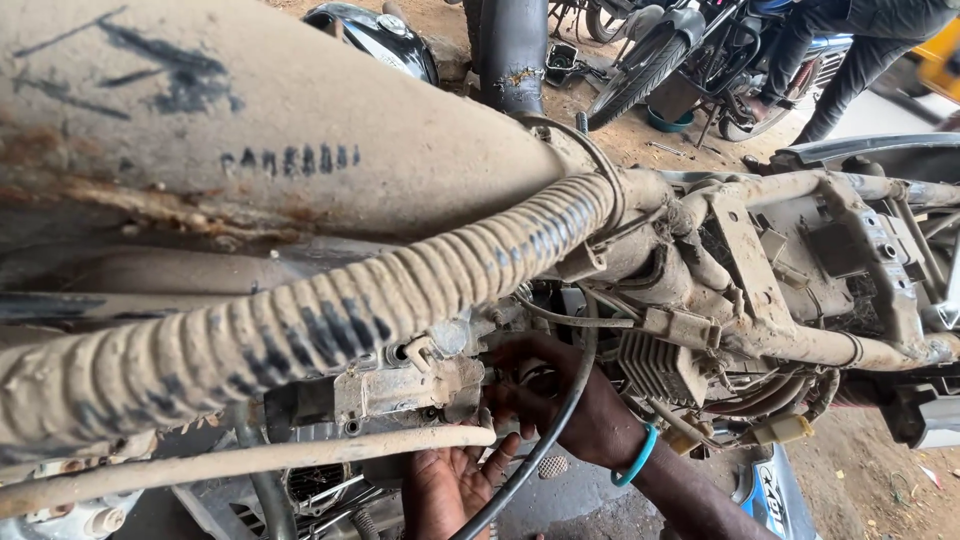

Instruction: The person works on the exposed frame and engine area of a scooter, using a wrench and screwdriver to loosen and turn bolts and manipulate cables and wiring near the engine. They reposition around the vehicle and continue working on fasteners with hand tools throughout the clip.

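**Hands deep in a mud-caked motorcycle frame**

While our right hand (570,410), with a teal wristband, reaches up into the frame with fingers curled around some small part beside the carburettor (415,385), we cannot tell exactly what it grips. Our left hand (450,490) lies open, palm up, beneath. A black cable (560,420) crosses the wrist and could snag. Dried mud coats the ribbed wiring sleeve (330,320), the steel tubes and the finned regulator (655,365); crumbling grit could drop into openings, and slippery fingers might lose a fastener.
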